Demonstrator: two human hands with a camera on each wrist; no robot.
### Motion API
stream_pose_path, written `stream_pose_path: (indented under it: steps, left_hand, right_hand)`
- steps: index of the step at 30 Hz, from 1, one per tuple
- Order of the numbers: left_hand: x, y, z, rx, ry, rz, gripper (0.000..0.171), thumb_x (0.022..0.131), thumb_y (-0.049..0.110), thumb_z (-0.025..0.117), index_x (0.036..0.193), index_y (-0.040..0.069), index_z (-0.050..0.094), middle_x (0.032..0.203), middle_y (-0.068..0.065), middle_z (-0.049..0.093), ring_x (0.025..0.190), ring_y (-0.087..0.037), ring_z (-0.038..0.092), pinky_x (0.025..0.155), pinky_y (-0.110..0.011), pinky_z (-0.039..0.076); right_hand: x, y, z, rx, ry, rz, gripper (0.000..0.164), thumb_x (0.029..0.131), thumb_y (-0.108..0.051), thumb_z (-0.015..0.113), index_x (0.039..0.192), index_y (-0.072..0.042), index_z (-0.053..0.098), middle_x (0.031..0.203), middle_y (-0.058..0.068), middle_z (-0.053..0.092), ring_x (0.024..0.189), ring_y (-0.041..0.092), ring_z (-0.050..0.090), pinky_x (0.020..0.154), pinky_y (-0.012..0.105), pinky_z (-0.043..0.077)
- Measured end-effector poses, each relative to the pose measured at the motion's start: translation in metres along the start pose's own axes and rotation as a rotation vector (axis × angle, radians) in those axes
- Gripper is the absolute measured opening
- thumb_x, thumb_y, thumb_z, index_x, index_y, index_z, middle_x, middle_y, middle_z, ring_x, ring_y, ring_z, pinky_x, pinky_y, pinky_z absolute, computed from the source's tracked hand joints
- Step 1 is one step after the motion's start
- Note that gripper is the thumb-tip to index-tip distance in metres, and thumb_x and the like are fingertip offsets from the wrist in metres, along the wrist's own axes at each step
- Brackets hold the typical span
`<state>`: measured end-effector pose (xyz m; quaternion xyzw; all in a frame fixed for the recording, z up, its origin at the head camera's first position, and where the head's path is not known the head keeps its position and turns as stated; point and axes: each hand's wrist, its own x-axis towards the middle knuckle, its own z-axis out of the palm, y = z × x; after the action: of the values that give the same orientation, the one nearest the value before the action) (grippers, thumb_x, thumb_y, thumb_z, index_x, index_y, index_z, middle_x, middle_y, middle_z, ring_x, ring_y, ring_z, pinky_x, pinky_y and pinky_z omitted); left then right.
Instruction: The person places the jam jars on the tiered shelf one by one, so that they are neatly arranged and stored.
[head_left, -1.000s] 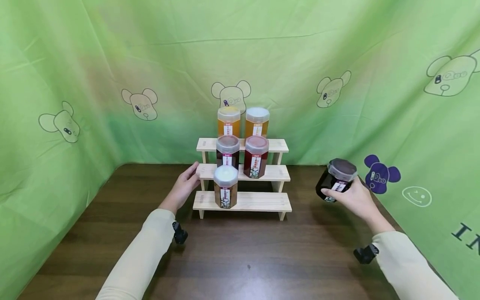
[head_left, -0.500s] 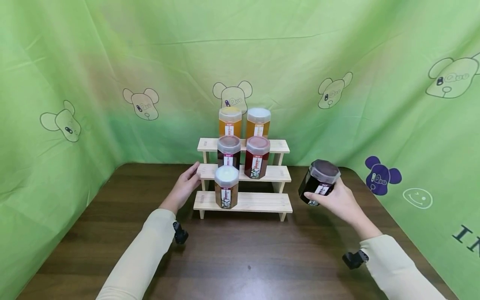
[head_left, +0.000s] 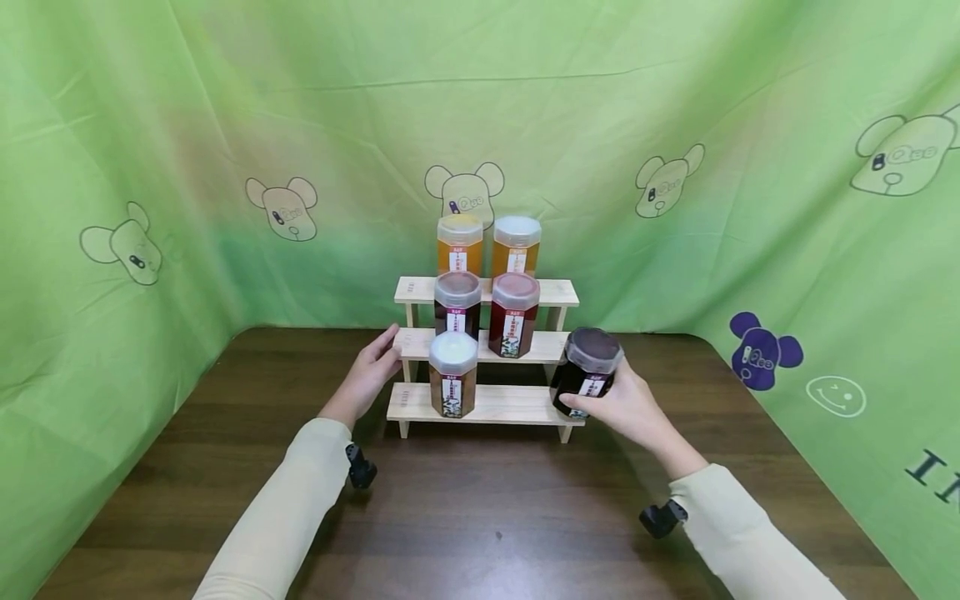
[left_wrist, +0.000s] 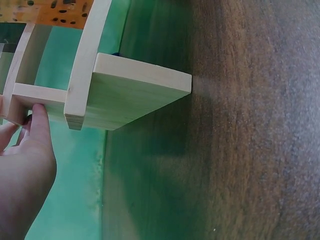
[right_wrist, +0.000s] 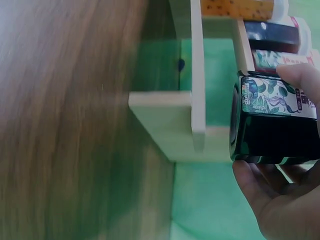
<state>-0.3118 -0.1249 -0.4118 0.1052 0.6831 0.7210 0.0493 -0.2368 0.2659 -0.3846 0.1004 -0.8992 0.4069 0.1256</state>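
A three-step wooden display stand point(head_left: 517, 403) stands on the table. At the left end of its middle step, my left hand point(head_left: 366, 377) holds the board; in the left wrist view, fingers point(left_wrist: 40, 125) reach beneath it against the wooden support. My right hand point(head_left: 626, 408) grips a dark hexagonal jar point(head_left: 585, 371) with a clear lid, thumb on the labelled side. That jar, slightly tilted, is over the right end of the bottom step, and in the right wrist view a gap shows between its base and the board. A brown jar point(head_left: 453, 379) sits on the bottom step's left part.
On the middle step stand a dark purple jar point(head_left: 457, 304) and a red jar point(head_left: 513, 318). Two amber jars, a left one point(head_left: 460, 246) and a right one point(head_left: 516, 246), stand on the top step. A green printed cloth point(head_left: 360, 125) hangs behind the brown table point(head_left: 450, 517).
My right hand has carried the dark jar leftward from the table's right side to the stand's right end. My left hand keeps its place on the middle step.
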Motion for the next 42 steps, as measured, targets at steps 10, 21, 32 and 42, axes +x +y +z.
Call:
stream_pose_path:
  steps: [10,21,32,42]
  left_hand:
    - [0.001,0.001,0.001,-0.004,0.007,-0.008,0.054,0.110,0.008,0.037,0.160,0.004,0.017,0.164,-0.018,0.015,0.146,-0.029,0.028,0.116,-0.039,0.033]
    - [0.000,0.002,0.001,-0.009,0.005,-0.006,0.055,0.110,0.007,0.037,0.160,0.004,0.017,0.164,-0.019,0.016,0.146,-0.029,0.028,0.116,-0.038,0.033]
    - [-0.001,0.002,0.000,0.000,0.003,-0.004,0.054,0.110,0.008,0.037,0.160,0.004,0.016,0.163,-0.019,0.016,0.146,-0.029,0.028,0.116,-0.039,0.033]
    - [0.000,0.001,0.000,-0.010,-0.002,0.002,0.054,0.110,0.007,0.035,0.160,0.001,0.014,0.163,-0.021,0.016,0.146,-0.032,0.027,0.117,-0.040,0.030]
  right_hand:
    - [0.007,-0.014,0.036,0.046,-0.002,-0.044,0.088,0.072,-0.033,0.092,0.141,-0.007,0.043,0.129,0.015,0.059,0.121,0.034,0.055,0.104,0.053,0.043]
    - [0.012,-0.032,0.065,0.097,0.005,-0.077,0.089,0.068,-0.025,0.094,0.139,-0.004,0.046,0.126,0.014,0.060,0.119,0.031,0.056,0.104,0.048,0.044]
    - [0.014,-0.037,0.081,0.070,0.006,-0.047,0.086,0.068,-0.030,0.094,0.135,-0.001,0.049,0.122,0.017,0.060,0.116,0.034,0.056,0.101,0.050,0.046]
    - [0.015,-0.036,0.088,0.104,0.016,-0.075,0.086,0.066,-0.027,0.095,0.133,0.001,0.049,0.121,0.019,0.060,0.116,0.032,0.056,0.101,0.046,0.046]
